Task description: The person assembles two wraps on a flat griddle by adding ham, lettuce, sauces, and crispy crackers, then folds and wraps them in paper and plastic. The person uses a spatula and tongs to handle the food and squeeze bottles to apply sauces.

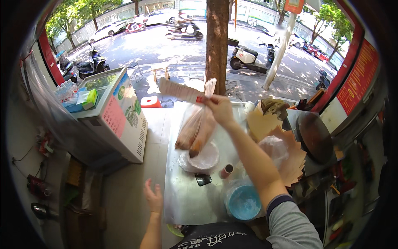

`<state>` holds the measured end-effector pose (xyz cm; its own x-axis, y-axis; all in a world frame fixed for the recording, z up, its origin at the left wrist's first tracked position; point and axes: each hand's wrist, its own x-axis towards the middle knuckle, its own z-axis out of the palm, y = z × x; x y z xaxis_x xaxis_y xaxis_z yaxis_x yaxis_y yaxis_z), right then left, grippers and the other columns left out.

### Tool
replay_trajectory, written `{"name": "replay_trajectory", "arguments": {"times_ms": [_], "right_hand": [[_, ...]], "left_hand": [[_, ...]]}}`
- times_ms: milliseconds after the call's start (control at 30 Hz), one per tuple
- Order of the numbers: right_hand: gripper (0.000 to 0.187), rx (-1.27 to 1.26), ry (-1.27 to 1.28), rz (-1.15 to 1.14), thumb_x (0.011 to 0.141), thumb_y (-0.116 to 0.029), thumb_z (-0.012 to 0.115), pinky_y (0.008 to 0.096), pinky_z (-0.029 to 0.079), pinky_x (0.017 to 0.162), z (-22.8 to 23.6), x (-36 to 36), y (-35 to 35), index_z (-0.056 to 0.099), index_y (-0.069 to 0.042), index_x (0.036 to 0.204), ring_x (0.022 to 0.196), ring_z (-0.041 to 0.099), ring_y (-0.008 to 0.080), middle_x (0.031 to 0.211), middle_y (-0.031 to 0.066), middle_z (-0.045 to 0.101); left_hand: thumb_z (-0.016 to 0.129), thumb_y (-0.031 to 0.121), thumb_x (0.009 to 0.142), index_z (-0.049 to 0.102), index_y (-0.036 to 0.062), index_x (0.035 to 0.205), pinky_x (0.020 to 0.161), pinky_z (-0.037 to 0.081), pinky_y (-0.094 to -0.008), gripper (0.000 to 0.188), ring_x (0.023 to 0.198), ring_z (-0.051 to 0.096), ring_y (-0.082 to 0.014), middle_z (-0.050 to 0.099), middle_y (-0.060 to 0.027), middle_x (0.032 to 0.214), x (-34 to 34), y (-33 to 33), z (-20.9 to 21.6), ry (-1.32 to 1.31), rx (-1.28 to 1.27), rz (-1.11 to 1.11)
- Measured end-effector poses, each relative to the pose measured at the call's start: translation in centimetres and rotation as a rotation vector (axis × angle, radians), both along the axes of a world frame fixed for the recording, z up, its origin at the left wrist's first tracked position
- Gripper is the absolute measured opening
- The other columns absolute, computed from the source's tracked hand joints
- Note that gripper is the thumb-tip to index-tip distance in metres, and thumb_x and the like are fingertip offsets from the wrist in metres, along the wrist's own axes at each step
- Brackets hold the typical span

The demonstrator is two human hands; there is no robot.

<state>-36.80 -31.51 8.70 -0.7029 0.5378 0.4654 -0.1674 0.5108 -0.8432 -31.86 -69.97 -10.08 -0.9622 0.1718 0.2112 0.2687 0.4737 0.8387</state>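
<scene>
My right hand (220,109) is raised over the far side of the metal table, closed around the gathered top of a clear plastic bag (197,126). Brownish packets hang inside the bag, though their contents are hard to make out. A long paper slip (179,90) sticks out to the left from the same grip. Below the bag stands a white, plastic-lined bowl (204,161). My left hand (154,197) is empty beside the table's left edge, fingers apart. Nearer me are a small black flat object (203,179), a reddish cylinder (226,171) and a blue plastic-covered bowl (245,202).
Brown paper sheets (292,159) and a plastic bag (273,147) lie to the right, before a round dark griddle (314,137). A chest freezer (132,137) stands at left, a red stool (150,102) beyond it. Past the tree trunk (217,45), scooters and cars line the street.
</scene>
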Motion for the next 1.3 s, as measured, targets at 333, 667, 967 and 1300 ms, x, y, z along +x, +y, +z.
{"name": "replay_trajectory", "arguments": {"times_ms": [333, 667, 967, 1300], "right_hand": [[0.028, 0.195, -0.239, -0.506, 0.077, -0.036, 0.073, 0.0361, 0.046, 0.064, -6.4, -11.2, 15.7, 0.073, -0.01, 0.085, 0.063, 0.06, 0.03, 0.07, 0.012, 0.066], [0.059, 0.193, -0.235, -0.747, 0.08, -0.034, 0.07, 0.0371, 0.043, 0.095, -22.0, -12.1, 23.8, 0.055, 0.0, 0.127, 0.109, 0.059, 0.032, 0.119, 0.0211, 0.061], [0.037, -0.016, 0.022, -0.414, 0.087, -0.011, 0.06, 0.0376, 0.038, 0.097, -18.1, 9.4, -11.6, 0.045, 0.002, 0.118, 0.107, 0.05, 0.0278, 0.115, 0.0164, 0.051], [0.092, 0.19, -0.786, -0.325, 0.065, -0.033, 0.081, 0.0444, 0.034, 0.101, -28.1, 14.5, -16.0, 0.034, 0.003, 0.136, 0.12, 0.041, 0.0358, 0.131, 0.0206, 0.044]], "left_hand": [[0.061, 0.027, 0.084, 0.04, -0.0026, 0.135, 0.113, 0.008, -0.058, 0.062, 0.142, 0.015, -0.0411, 0.027, -0.0242, 0.149, 3.0, 5.7, -11.1, 0.043, -0.56, -0.22], [0.059, 0.028, 0.086, 0.043, -0.0023, 0.133, 0.113, 0.009, -0.0594, 0.058, 0.14, 0.018, -0.0435, 0.027, -0.0246, 0.149, 2.3, 6.3, -10.9, 0.057, -0.611, -0.228], [0.057, 0.02, 0.087, 0.042, -0.0004, 0.135, 0.114, 0.01, -0.0552, 0.054, 0.141, 0.021, -0.04, 0.032, -0.0211, 0.147, 2.4, 6.0, -11.2, 0.082, -0.477, -0.19], [0.053, 0.011, 0.094, 0.05, -0.002, 0.125, 0.093, 0.047, -0.031, 0.033, 0.113, 0.057, -0.02, 0.059, -0.0104, 0.123, 8.0, 4.8, -6.9, -0.605, 0.295, -0.36]]}}
